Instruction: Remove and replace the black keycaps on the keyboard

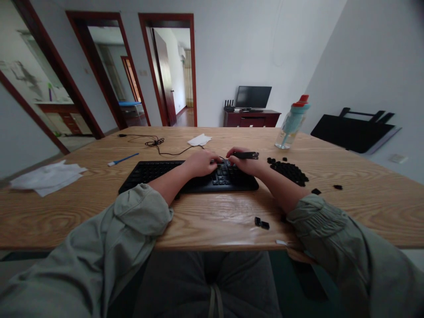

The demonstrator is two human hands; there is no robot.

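A black keyboard [195, 185] lies across the table before me, with some of its keys off toward the right end. Over its right half is my left hand [202, 162], fingers bent together and pressed down at the keys; what they pinch, if anything, is hidden. My right hand [243, 163] is closed around a slim black tool [247, 155], whose blunt end sticks out to the right while its working end is hidden at the keys. Right of that hand sits a pile of loose black keycaps [289, 172]. Nearer me lie a few more keycaps [261, 223].
A clear bottle [291, 126] with a red lid stands at the back right. On the left are crumpled white tissues [49, 176] and a blue-handled brush [124, 160]. The keyboard's cable [155, 142] and a folded tissue [199, 140] lie behind. The table's front edge is close to my lap.
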